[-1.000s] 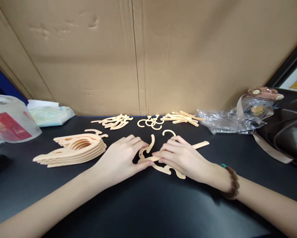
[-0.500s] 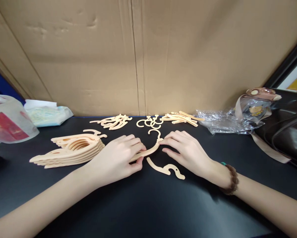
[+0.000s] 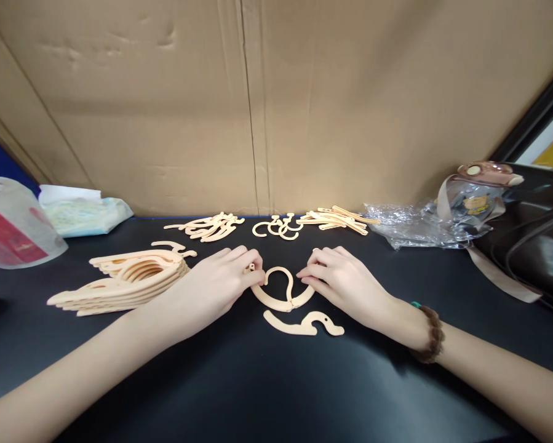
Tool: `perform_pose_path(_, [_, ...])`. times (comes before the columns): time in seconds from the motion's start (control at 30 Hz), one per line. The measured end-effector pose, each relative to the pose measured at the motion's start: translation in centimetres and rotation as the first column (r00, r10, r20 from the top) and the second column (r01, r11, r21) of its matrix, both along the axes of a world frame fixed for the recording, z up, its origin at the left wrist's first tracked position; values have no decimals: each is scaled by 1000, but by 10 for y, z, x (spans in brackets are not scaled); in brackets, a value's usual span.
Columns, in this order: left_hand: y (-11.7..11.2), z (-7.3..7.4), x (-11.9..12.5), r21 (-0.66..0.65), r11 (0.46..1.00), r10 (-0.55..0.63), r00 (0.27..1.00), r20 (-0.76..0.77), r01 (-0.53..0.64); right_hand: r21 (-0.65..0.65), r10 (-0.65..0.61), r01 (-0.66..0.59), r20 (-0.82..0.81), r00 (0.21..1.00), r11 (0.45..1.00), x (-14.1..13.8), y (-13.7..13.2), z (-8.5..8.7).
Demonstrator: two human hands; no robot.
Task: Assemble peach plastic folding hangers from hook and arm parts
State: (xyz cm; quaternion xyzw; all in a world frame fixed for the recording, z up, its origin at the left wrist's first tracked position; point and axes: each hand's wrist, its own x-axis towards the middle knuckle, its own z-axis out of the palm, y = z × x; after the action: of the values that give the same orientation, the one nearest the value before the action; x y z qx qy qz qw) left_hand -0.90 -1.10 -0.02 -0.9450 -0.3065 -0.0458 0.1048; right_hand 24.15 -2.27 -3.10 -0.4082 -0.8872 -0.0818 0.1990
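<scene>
A beige folding clothes hanger [image 3: 276,301] is held between my two hands, its arms curving upward at both ends and its hook [image 3: 278,271] standing in the middle. My left hand [image 3: 227,277] pinches the end of the left arm. On the other side, my right hand [image 3: 343,280] has its fingers closed on the right arm. Just below the hanger lies a loose curved hanger piece [image 3: 304,324] with a small hole. To the left of my left hand is a stack of beige hanger parts [image 3: 123,277], the nearest pile to that hand.
Along the back of the black table [image 3: 276,387] lie a pile of curved pieces [image 3: 214,226], several hooks [image 3: 278,226] and a pile of straighter arms [image 3: 336,219]. Clear plastic [image 3: 396,227] sits at right, a tape roll [image 3: 22,221] and tissue pack [image 3: 87,212] at left. Cardboard [image 3: 165,111] stands behind.
The hanger has swung from a slant to a level curve, its hook now between both arms. My left hand has shifted up to the left arm's end; my right hand now grips the other arm.
</scene>
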Motion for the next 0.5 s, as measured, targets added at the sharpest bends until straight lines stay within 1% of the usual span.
perform_pose_path(0.1, [0,-2,0,36,999,20,1000,15,-21,-34,82,-82,-5,997,996,-2,-3,1])
perform_pose_path(0.2, [1,-4,-1,50,998,42,998,52,-45,-107,163,-168,-60,985,980,-4,-9,4])
perform_pose_path(0.27, [1,-5,0,48,998,46,995,86,-50,-126,201,-212,-96,975,969,-5,-14,7])
perform_pose_path(0.33, [-1,-4,2,17,999,29,992,124,-31,-111,245,-258,-118,962,960,-8,-20,11])
perform_pose_path(0.4, [-4,-4,5,-51,999,-11,986,164,19,-95,301,-312,-116,947,945,-11,-25,13])
perform_pose_path(0.5, [-7,-6,8,-150,984,-65,979,193,95,-107,378,-381,-52,924,918,-13,-30,16])
